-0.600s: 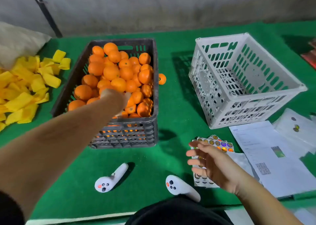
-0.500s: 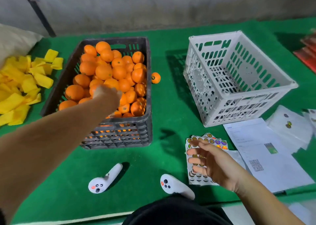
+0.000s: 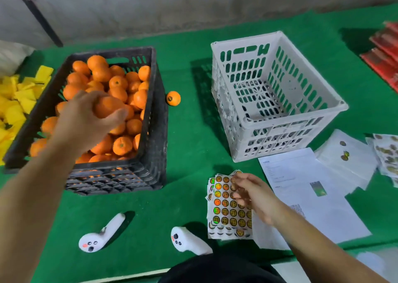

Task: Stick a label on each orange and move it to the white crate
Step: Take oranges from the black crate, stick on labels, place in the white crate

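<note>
A round orange fruit (image 3: pixel 107 108) is being gripped by the left hand (image 3: pixel 86 119) above the black plastic crate (image 3: pixel 150 153) near the worktop's left edge. The right hand (image 3: pixel 256 196), fingers loosely bent, is touching the round-label sticker sheet (image 3: pixel 226 209); one label should be peeled cleanly by its edge. The white slatted plastic crate (image 3: pixel 280 119) is standing unfilled.

We cannot see most of the orange (image 3: pixel 105 108) that our left hand (image 3: pixel 86 119) grips, and both are motion-blurred. Our left forearm hides the near-left oranges in the black crate (image 3: pixel 155 132). Our right hand (image 3: pixel 254 196) covers part of the sticker sheet (image 3: pixel 224 209); whether its blurred fingertips pinch a label we cannot tell. The print on the paper (image 3: pixel 305 188) is too small to read. The yellow pieces (image 3: pixel 17 97) at the desk's left edge and the red packets (image 3: pixel 385 48) at its right edge are cut off.
</note>
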Demonstrator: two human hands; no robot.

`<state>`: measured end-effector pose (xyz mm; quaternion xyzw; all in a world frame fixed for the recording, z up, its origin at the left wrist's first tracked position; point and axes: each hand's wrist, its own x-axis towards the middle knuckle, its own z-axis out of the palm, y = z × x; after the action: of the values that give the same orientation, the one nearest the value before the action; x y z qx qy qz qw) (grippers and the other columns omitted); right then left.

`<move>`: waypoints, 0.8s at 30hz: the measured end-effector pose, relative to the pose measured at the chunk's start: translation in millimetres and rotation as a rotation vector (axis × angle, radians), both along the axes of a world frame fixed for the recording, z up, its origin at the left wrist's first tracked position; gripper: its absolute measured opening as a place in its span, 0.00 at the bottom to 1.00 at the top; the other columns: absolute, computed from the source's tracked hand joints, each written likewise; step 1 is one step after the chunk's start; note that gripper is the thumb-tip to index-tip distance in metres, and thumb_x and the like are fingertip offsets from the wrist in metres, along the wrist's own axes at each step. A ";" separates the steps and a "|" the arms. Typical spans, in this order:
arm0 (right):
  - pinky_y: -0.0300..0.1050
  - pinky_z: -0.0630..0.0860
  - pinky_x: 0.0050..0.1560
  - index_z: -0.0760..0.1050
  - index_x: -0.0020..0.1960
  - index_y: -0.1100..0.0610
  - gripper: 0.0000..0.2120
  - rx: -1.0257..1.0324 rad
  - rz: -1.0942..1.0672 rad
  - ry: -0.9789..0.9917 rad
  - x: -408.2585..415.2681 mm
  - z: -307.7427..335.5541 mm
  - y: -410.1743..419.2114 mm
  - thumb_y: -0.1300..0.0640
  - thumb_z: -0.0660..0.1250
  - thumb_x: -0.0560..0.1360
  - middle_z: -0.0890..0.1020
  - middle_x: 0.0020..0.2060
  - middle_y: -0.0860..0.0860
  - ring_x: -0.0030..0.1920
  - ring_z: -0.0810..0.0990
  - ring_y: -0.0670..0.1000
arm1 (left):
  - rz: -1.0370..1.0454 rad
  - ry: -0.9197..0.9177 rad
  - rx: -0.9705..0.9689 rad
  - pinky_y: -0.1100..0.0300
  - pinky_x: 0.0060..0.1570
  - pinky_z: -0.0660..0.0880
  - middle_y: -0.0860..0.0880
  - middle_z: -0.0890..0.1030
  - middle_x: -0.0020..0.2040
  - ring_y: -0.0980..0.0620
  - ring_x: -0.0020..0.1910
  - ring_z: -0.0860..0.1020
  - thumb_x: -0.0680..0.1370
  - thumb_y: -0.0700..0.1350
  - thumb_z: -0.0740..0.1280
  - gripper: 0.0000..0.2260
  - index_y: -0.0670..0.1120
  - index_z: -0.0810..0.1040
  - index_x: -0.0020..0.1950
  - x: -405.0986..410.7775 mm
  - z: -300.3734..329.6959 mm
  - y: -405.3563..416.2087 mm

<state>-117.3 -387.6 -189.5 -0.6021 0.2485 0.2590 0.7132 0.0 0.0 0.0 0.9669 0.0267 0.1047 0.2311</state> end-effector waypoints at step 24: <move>0.52 0.77 0.62 0.83 0.64 0.53 0.16 -0.669 0.380 -0.851 43.4 29.7 -55.3 0.46 0.66 0.82 0.85 0.55 0.44 0.56 0.83 0.45 | -0.177 0.431 -0.905 0.47 0.51 0.80 0.50 0.80 0.51 0.50 0.50 0.81 0.70 0.58 0.75 0.16 0.55 0.77 0.53 -106.0 -127.4 -233.5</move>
<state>-73.9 -442.9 -159.7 -0.8804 -0.1047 0.0246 0.4619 -106.0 -233.5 -127.4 0.7681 0.0345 -0.1391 0.6241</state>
